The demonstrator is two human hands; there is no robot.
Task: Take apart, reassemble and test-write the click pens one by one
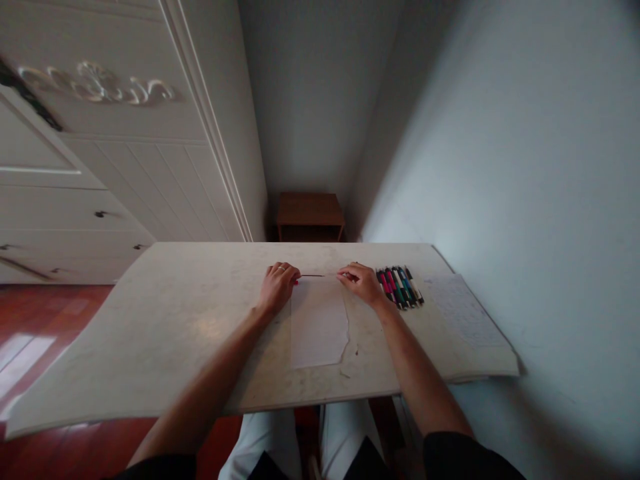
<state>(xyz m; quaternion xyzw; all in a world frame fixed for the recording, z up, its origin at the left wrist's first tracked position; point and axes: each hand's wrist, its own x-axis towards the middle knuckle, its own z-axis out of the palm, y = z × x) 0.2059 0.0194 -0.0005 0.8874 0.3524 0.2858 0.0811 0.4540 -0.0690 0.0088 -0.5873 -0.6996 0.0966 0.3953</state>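
Observation:
Over the top edge of a torn-edged sheet of paper [319, 327], my left hand [280, 287] is closed, a ring on one finger. From its fingertips a thin dark rod [313, 275], looking like a pen refill, points right. A small pinkish-red piece [296, 283] shows at the same fingertips, mostly hidden by them. My right hand [359, 280] is pinched a short way to the right; what its fingers hold is too small to make out. Beside it, several pens [400, 287] in pink, green, blue, black and white lie in a row.
A written-on sheet [465, 310] lies at the right end of the pale table [200, 320], near the wall. Small dark scraps [357, 352] are right of the torn paper. Beyond the table stands a low brown wooden stand [310, 208]; a white cabinet [150, 167] is at the left.

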